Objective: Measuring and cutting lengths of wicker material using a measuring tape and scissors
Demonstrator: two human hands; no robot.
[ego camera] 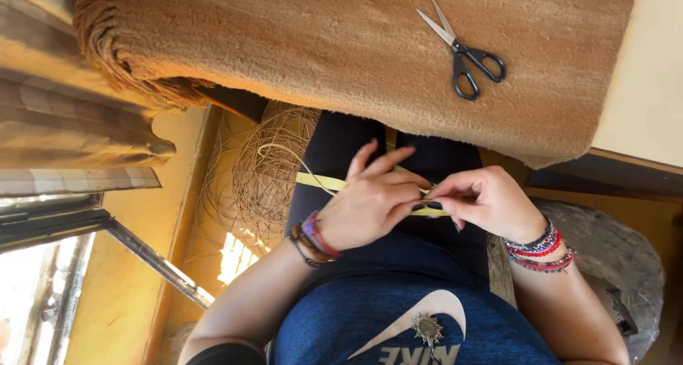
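Both hands meet over the lap, just in front of the dark-clad thighs. The left hand (pixel 370 205) curls its thumb and lower fingers onto a flat pale-yellow strip (pixel 320 182), with the index and middle fingers lifted and fanned upward. The right hand (pixel 484 201) pinches the same strip between thumb and fingertips, the two hands touching or nearly so at the pinch (the exact contact is hidden by the fingers).

The strip lies crosswise to the body, its long axis running left to right across the thighs; its free end sticks out past the left hand, so that hand is nearer to the loose length. A thin pale strand (pixel 288 155) loops from the left hand's side up towards a coil of fine cane (pixel 267 169) lying on the floor just beside the left knee.

Beaded bracelets (pixel 537 251) ring the right wrist, and braided ones (pixel 313 238) the left.

Farther out, a table covered by a fringed brown cloth (pixel 320 45) carries black-handled scissors (pixel 462 52), shut, well apart from both hands and nearer the right one. No packages or signs show; a checked fabric (pixel 71 144) lies at the far left.
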